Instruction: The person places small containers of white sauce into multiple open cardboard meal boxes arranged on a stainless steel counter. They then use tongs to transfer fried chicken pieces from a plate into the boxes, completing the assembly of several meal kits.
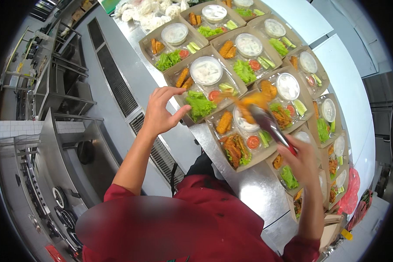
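Note:
My right hand (299,159) is closed round tongs (275,126) with a red grip. Orange-brown fried pieces (251,105), blurred by motion, are at the tongs' tips, above the cardboard meal boxes. My left hand (161,113) has its thumb and fingers apart beside a box holding green lettuce (199,106), a lidded round tub (206,70), a tomato slice (214,95) and breaded sticks (181,77). I cannot tell whether its fingertips touch the box. Just below the tongs, another box has fried pieces on lettuce (236,149) and breaded sticks (224,122).
Several similar open boxes stand edge to edge across the steel table (253,187). Crumpled clear plastic bags (146,13) lie at the far left end. A red plastic bag (350,190) is at the right. A floor drain grate (115,78) runs left of the table.

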A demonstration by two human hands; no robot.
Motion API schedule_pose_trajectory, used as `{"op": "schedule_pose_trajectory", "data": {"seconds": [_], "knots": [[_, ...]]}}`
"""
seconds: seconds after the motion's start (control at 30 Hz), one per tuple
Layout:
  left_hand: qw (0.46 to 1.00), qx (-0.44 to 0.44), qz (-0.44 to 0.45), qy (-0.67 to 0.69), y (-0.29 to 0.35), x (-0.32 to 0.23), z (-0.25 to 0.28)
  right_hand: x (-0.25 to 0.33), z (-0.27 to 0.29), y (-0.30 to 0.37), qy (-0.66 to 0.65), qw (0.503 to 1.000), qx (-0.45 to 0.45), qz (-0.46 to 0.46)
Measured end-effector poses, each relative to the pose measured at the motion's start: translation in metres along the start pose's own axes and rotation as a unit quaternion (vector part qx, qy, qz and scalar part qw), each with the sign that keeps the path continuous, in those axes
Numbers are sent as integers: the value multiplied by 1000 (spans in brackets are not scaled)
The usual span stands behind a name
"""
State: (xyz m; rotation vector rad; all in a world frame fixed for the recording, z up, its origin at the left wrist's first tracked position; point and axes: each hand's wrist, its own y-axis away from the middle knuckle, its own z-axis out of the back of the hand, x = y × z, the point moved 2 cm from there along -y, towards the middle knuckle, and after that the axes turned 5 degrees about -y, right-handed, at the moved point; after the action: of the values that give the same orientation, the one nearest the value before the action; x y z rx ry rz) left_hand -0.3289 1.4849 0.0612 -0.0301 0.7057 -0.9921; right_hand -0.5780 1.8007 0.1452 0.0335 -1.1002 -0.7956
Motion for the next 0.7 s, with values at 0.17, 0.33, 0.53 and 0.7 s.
{"op": "schedule_pose_trajectory", "data": {"seconds": [0.17, 0.33, 0.53, 0.7], "knots": [[998, 51, -5, -31, -26, 27, 8, 53, -55, -108, 37, 966, 226, -122], [991, 118, 6, -61, -38, 48, 12, 75, -73, -154, -10, 907, 316, -277], [978, 175, 35, -110, -51, 58, 8, 77, -92, -166, -44, 865, 381, -325], [971, 191, 32, -139, -60, 61, -4, 88, -102, -169, -9, 864, 390, -319]]}}
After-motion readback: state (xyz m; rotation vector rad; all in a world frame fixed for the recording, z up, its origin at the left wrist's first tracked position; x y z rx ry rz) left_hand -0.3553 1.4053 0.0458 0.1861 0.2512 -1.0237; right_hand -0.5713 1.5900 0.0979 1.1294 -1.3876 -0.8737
